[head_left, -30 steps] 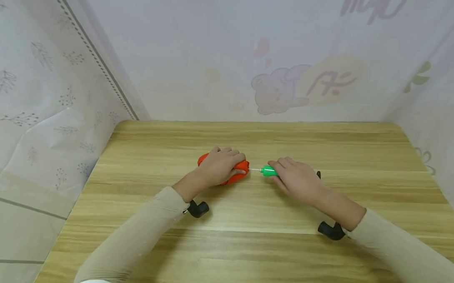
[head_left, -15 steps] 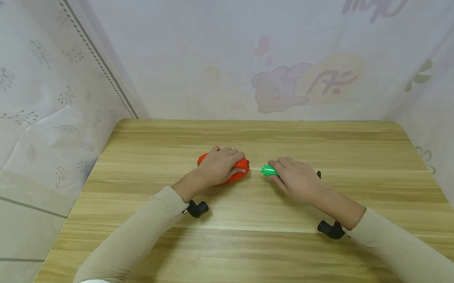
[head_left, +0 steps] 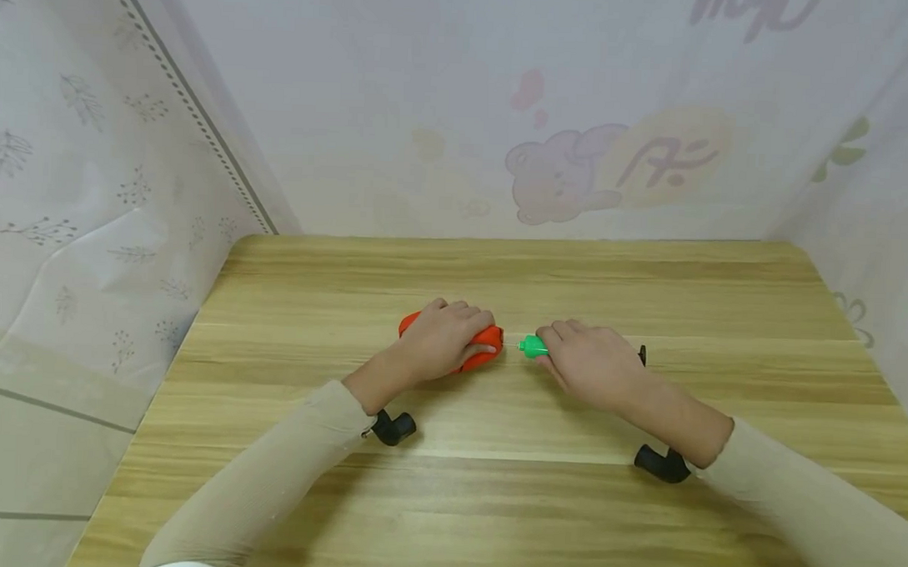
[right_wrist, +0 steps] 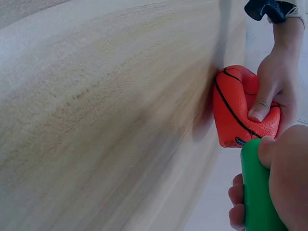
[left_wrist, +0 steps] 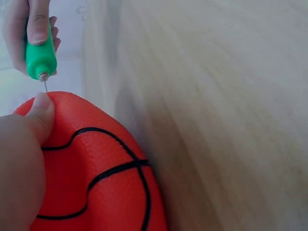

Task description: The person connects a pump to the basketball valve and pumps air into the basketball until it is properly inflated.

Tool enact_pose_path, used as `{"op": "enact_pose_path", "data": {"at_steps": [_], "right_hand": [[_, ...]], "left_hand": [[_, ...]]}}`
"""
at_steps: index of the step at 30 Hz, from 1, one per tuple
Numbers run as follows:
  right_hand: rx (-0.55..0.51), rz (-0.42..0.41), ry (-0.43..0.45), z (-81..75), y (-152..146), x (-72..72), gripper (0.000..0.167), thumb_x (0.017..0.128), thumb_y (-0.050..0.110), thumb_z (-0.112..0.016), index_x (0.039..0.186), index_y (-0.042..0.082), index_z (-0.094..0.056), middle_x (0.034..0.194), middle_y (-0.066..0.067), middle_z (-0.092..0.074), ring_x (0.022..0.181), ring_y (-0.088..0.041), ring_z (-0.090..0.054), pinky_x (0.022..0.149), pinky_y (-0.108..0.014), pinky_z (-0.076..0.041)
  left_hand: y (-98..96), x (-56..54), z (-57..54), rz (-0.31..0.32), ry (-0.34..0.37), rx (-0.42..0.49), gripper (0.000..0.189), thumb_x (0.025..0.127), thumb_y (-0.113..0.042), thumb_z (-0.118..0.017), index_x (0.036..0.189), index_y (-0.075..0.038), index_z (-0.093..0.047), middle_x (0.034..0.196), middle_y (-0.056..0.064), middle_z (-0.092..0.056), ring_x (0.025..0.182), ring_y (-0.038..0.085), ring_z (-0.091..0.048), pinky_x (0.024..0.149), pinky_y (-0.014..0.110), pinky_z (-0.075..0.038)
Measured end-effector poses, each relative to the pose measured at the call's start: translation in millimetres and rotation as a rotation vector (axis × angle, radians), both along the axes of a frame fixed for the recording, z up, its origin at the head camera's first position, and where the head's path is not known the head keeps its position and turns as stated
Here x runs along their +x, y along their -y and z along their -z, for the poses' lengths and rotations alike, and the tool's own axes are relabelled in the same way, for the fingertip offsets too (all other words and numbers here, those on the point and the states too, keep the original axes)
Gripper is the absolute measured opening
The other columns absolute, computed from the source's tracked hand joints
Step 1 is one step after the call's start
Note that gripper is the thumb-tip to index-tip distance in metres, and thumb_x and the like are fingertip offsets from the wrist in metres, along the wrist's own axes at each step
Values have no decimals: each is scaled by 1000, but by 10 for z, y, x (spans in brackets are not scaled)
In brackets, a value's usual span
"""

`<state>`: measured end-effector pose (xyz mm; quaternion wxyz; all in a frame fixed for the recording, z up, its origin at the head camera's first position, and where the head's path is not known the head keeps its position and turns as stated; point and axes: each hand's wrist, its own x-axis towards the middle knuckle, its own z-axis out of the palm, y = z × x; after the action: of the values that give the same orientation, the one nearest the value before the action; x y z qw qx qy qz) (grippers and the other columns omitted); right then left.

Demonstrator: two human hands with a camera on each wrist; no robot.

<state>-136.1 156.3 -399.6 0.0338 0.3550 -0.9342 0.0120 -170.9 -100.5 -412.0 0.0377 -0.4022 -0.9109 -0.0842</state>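
Observation:
A limp, dented red ball (head_left: pixel 484 345) with black seam lines like a basketball's is gripped by my left hand (head_left: pixel 440 341). The thumb presses into its side in the left wrist view. My right hand (head_left: pixel 592 362) grips a green hand pump (right_wrist: pixel 260 192), fingers wrapped round its barrel. A thin metal needle (left_wrist: pixel 46 86) runs from the pump's nozzle to the ball's edge, beside my left thumb (left_wrist: pixel 42 113). How deep its tip sits is hidden. Behind the right hand a small black end piece (head_left: pixel 642 355) shows.
Both hands work over the middle of a wood-grain table (head_left: pixel 446 517). A pale printed wall covering (head_left: pixel 369 130) stands behind the table's back edge, with more on both sides. Black camera mounts (head_left: pixel 394 429) stick out under the wrists.
The gap between the pump's nozzle and the ball has narrowed, with less needle showing. The ball and left hand have shifted slightly right. Both grips stay the same.

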Motion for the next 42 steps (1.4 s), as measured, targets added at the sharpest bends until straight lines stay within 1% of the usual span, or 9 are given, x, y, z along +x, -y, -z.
{"op": "enact_pose_path", "data": {"at_steps": [3, 8, 12, 15, 19, 26, 31, 37, 42], "right_hand": [[10, -6, -5, 2, 3, 5, 35, 100, 31, -66, 114, -1, -63, 94, -8, -66, 85, -22, -67, 66, -33, -57], [-2, -18, -24, 38, 5, -4, 35, 100, 32, -66, 112, 0, -63, 90, -6, -65, 80, -20, -66, 59, -31, -55], [-15, -11, -16, 57, 21, -17, 35, 100, 34, -65, 110, 1, -64, 88, -4, -63, 76, -18, -64, 55, -27, -51], [-8, -3, -5, 68, 34, -29, 35, 100, 35, -65, 111, 1, -64, 90, -4, -64, 77, -18, -64, 55, -26, -50], [5, -6, -4, 89, 59, -42, 35, 101, 36, -64, 110, 2, -64, 91, -5, -65, 78, -17, -65, 55, -26, -51], [8, -16, -1, 137, 95, -57, 33, 102, 36, -62, 106, 3, -62, 84, -3, -62, 72, -15, -61, 53, -25, -48], [5, -21, -7, 154, 112, -60, 33, 101, 36, -63, 106, 3, -62, 84, -2, -62, 70, -14, -59, 50, -23, -45], [15, -35, -16, 162, 149, -76, 33, 101, 35, -64, 104, 3, -61, 78, -1, -57, 63, -12, -51, 47, -20, -38], [18, -38, -22, 185, 174, -93, 32, 101, 35, -65, 100, 4, -59, 74, 1, -51, 59, -10, -46, 46, -21, -35]], "left_hand": [[-20, 16, 25, 10, -22, 20, 18, 98, -28, -69, 104, -13, -61, 91, -2, -67, 85, 18, -63, 78, 38, -49], [-33, 31, 96, 16, -61, 40, 23, 97, -32, -70, 103, -12, -61, 89, -2, -67, 83, 18, -62, 79, 37, -49], [-24, 30, 151, 32, -90, 94, 26, 95, -32, -73, 100, -10, -61, 86, -1, -66, 80, 19, -60, 76, 36, -48], [-17, 27, 171, 48, -91, 136, 26, 94, -30, -75, 98, -9, -60, 84, 0, -65, 78, 19, -59, 74, 35, -47], [-10, 25, 188, 62, -87, 171, 25, 93, -27, -76, 96, -9, -59, 81, 0, -63, 76, 19, -57, 72, 34, -45], [-7, 28, 219, 75, -106, 203, 26, 92, -27, -77, 92, -10, -57, 77, -2, -59, 74, 19, -56, 71, 33, -43], [-13, 26, 238, 90, -106, 231, 24, 92, -24, -77, 92, -10, -58, 79, -1, -61, 74, 20, -56, 70, 33, -42], [-11, 2, 263, 109, -109, 252, 20, 92, -18, -77, 93, -8, -59, 82, 0, -62, 77, 21, -56, 72, 34, -44], [-19, -16, 270, 135, -100, 300, 18, 92, -16, -77, 94, -7, -61, 83, 1, -63, 77, 21, -57, 72, 34, -46]]}}
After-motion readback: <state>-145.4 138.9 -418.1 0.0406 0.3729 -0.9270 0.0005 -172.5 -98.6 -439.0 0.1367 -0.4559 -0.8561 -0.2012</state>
